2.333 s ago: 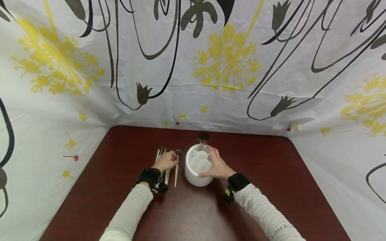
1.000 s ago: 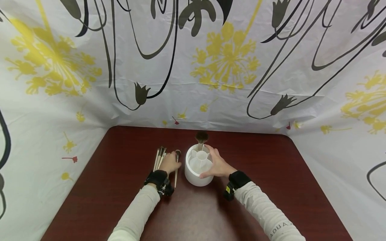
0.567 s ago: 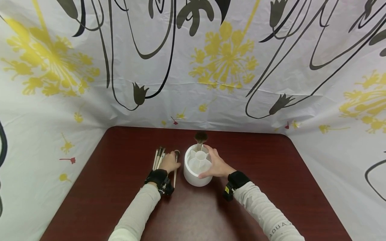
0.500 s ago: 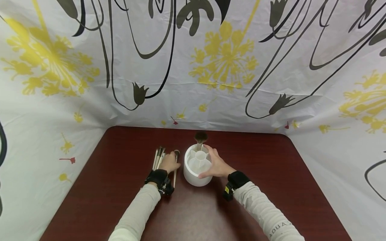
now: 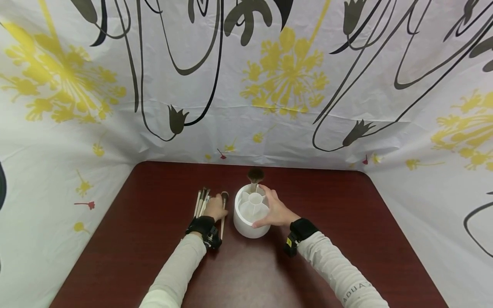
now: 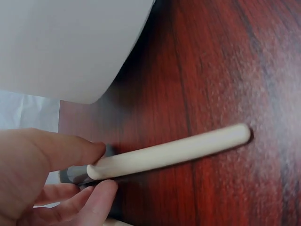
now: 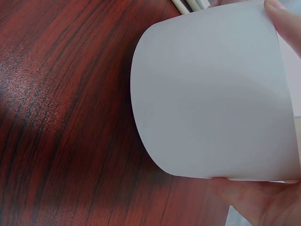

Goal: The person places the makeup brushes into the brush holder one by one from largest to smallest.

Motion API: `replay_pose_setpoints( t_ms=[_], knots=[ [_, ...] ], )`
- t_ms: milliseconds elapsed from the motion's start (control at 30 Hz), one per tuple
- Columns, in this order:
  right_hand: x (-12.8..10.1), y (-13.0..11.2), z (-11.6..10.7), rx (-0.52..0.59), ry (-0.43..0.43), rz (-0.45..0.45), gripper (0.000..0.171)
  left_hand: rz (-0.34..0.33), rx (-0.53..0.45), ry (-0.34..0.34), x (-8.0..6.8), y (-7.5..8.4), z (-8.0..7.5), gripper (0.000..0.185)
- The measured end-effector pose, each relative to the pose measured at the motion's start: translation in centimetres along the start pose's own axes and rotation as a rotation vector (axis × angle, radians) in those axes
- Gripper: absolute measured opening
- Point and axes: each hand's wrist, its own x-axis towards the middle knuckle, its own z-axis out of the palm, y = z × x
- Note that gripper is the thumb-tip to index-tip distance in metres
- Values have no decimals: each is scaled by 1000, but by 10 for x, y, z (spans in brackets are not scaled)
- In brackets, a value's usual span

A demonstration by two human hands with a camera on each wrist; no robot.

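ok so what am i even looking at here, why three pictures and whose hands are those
These are one person's two bare hands, filmed by three cameras at once. The wide picture comes from a camera on the head; the two close-ups come from cameras strapped to each wrist.

On the dark red wooden table stands a round white plastic brush holder with compartments; one fluffy dark-bristled brush stands in its far side. The right hand grips the holder's side. Beside the holder lies a row of pale-handled makeup brushes. The left hand pinches one cream wooden brush handle that lies on the table, seen up close in the left wrist view.
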Motion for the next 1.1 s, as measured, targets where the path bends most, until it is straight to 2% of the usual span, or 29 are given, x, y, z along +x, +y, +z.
replay_pose_setpoints(
  t_ms=[367,567,700,867,1100],
  knots=[
    [0,-2,0,-3,5,-3,121,22,30,-8,1,2,2,56],
    [0,-1,0,-9,-2,14,122,53,13,-8,0,5,1,58],
    [0,-1,0,-5,-3,14,121,76,2,14,0,6,0,56],
    [0,0,1,-15,-4,12,122,72,-20,32,-1,6,-3,53],
    [0,0,1,-12,3,5,122,96,-82,85,-2,1,-8,42]
  ],
)
